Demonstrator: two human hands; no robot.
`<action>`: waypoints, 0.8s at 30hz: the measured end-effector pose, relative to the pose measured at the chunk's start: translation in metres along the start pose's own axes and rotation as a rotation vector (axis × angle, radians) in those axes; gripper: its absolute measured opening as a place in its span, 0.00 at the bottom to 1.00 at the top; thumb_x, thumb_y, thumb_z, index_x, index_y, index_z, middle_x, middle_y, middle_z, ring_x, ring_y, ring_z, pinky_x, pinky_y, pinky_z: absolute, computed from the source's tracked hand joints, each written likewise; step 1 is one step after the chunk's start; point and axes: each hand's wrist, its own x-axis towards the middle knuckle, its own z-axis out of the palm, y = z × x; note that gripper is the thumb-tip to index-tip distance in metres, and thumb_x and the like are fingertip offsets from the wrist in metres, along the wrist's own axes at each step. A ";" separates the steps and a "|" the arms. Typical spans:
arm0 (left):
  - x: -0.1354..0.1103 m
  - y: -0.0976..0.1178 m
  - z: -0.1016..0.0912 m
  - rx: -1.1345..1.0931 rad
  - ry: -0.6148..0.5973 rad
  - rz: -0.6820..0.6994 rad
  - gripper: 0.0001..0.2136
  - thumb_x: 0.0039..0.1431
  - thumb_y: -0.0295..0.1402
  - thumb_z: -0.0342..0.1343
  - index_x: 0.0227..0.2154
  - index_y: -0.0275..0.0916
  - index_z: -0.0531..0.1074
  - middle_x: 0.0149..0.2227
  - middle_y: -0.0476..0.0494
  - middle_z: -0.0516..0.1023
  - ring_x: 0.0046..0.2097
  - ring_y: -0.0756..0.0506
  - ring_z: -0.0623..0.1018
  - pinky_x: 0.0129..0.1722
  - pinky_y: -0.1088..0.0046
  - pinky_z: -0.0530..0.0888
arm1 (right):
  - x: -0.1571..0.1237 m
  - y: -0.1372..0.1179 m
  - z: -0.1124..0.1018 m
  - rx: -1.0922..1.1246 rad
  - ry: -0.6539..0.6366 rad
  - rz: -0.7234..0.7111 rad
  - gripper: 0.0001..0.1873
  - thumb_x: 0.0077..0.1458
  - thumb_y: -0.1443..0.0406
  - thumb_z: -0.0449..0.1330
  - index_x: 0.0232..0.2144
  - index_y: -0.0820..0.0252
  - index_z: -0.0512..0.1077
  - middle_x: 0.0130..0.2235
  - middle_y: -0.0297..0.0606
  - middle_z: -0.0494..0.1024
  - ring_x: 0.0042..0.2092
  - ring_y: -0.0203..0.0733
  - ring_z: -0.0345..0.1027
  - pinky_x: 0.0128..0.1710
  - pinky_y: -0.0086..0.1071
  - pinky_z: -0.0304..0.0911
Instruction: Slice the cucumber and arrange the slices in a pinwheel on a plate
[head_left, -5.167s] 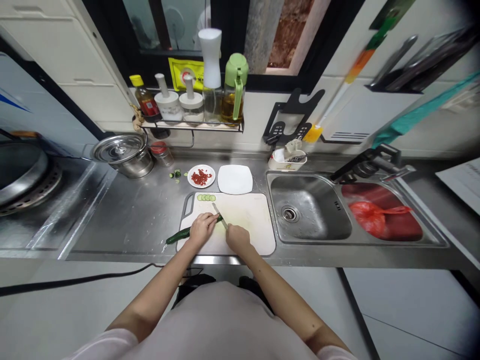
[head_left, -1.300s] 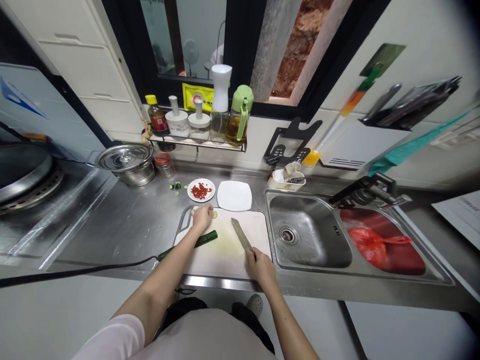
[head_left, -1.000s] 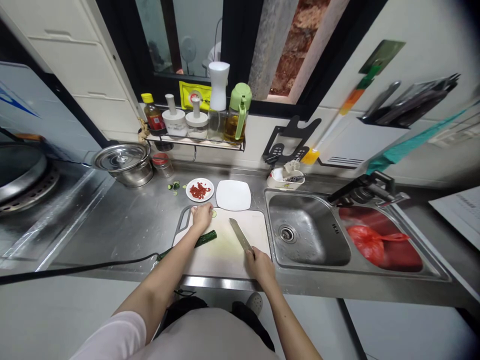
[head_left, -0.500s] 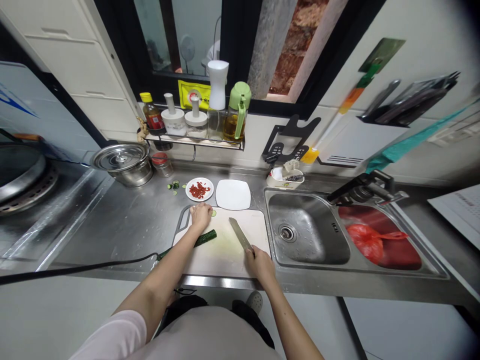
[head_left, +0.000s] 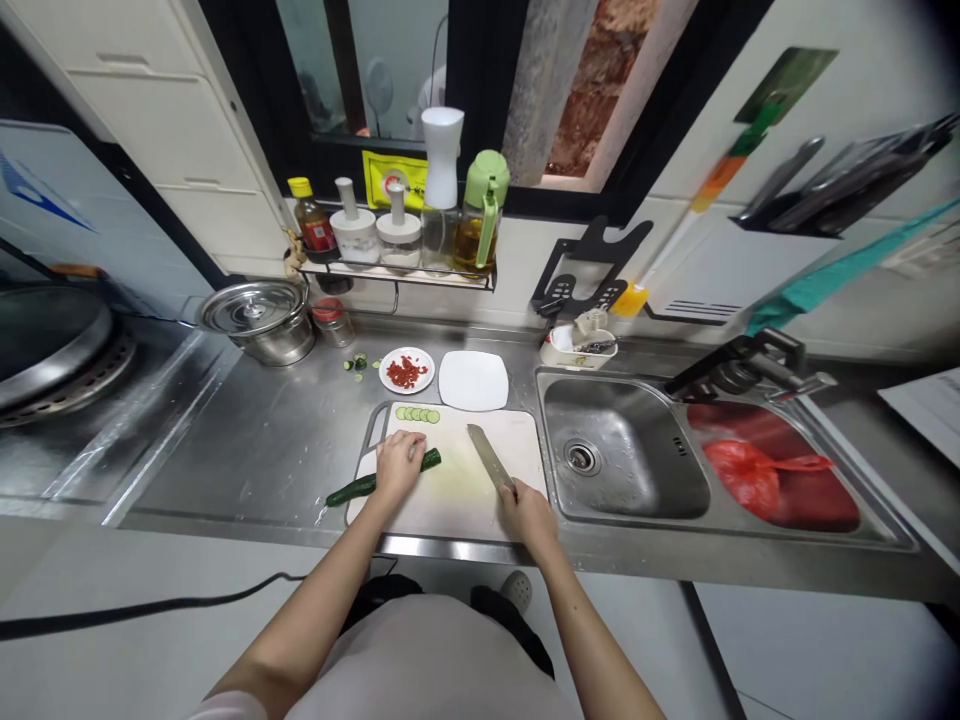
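Note:
My left hand (head_left: 399, 464) lies across a dark green cucumber (head_left: 352, 490), its fingers curled over the middle; the palm side is hidden. The cucumber's cut end points right on the white cutting board (head_left: 457, 515), and its other end reaches past the board's left edge. My right hand (head_left: 528, 510) grips a kitchen knife (head_left: 487, 455) by the handle, blade slanting up and left over the board. A row of several thin cucumber slices (head_left: 417, 415) lies overlapping near the board's back left corner.
Behind the board stand a plate of chopped red pieces (head_left: 406, 371) and a white square plate (head_left: 472, 380). Cucumber scraps (head_left: 360, 362) lie left of them. A double sink (head_left: 622, 450) is on the right, a lidded steel pot (head_left: 259, 320) at the left. Bottles fill a wall rack (head_left: 397, 272).
My left hand has drawn back from the slices to the cucumber, leaving the row uncovered. My right hand keeps the knife in nearly the same place. The view has shifted slightly.

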 end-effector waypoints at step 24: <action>-0.025 -0.009 0.003 0.077 -0.119 0.240 0.12 0.61 0.37 0.54 0.47 0.47 0.74 0.44 0.44 0.75 0.49 0.43 0.72 0.51 0.64 0.66 | 0.006 -0.005 -0.009 -0.064 -0.064 -0.076 0.19 0.65 0.59 0.42 0.46 0.60 0.69 0.44 0.49 0.78 0.46 0.48 0.72 0.38 0.34 0.58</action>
